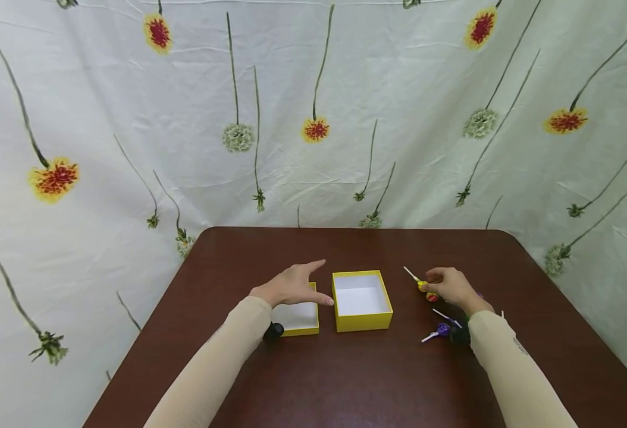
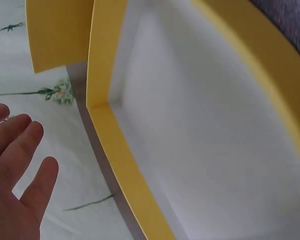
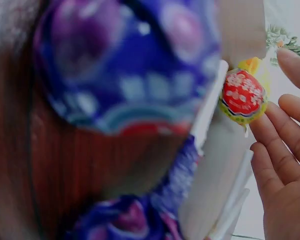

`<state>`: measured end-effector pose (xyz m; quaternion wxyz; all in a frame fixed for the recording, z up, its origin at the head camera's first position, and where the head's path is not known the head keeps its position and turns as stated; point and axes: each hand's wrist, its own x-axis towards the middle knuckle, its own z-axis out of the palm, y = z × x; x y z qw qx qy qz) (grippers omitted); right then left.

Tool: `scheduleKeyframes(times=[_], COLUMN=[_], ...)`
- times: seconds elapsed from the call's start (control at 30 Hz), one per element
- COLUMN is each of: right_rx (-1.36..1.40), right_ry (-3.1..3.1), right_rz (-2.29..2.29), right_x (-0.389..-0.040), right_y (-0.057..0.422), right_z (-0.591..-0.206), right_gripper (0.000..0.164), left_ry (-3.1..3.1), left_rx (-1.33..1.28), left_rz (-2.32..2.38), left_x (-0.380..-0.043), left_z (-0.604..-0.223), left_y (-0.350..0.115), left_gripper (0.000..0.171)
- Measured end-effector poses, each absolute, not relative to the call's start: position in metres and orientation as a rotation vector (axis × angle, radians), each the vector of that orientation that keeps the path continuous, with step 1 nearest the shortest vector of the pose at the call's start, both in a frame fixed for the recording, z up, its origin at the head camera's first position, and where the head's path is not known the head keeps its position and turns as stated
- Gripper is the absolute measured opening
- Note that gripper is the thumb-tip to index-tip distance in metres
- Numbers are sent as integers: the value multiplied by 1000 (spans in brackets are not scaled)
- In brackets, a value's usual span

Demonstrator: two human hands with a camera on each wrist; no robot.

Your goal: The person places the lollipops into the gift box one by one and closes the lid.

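Note:
My left hand, thumb and fingers spread, hovers over a shallow yellow box lid with a white inside. Its thumb points toward a deeper yellow box, white within and uncovered. To the right, my right hand is by a yellow-wrapped lollipop. The right wrist view shows its fingertips close to a red-and-yellow lollipop, with the thumb apart; contact is hard to tell. A purple lollipop lies nearer, beside the right wrist. More lollipops are partly hidden under that hand.
Everything stands on a dark brown table with rounded far corners. Behind it hangs a white cloth printed with flowers. The lid and the box sit side by side with a narrow gap.

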<state>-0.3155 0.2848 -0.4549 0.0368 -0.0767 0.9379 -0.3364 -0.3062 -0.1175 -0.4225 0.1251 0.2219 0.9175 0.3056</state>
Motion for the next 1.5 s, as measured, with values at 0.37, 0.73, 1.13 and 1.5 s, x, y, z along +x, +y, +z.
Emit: scheduleKeyframes(times=[0.37, 0.73, 1.13, 1.5], right_rx=[-252, -241, -238, -264], right_ry=[2899, 2876, 2948, 2970], right_rz=[-1021, -1055, -1024, -1053], right_x=[-317, -315, -314, -310], right_y=[281, 279, 279, 277], right_z=[-459, -464, -469, -468], right_gripper=[39, 30, 25, 25], left_ry=[2628, 2613, 2590, 2595], left_rx=[745, 745, 736, 734], left_rz=[832, 826, 864, 950], left_x=[-297, -295, -296, -294], left_z=[-428, -436, -439, -448], left_y=[-99, -93, -90, -92], left_gripper=[109, 106, 105, 106])
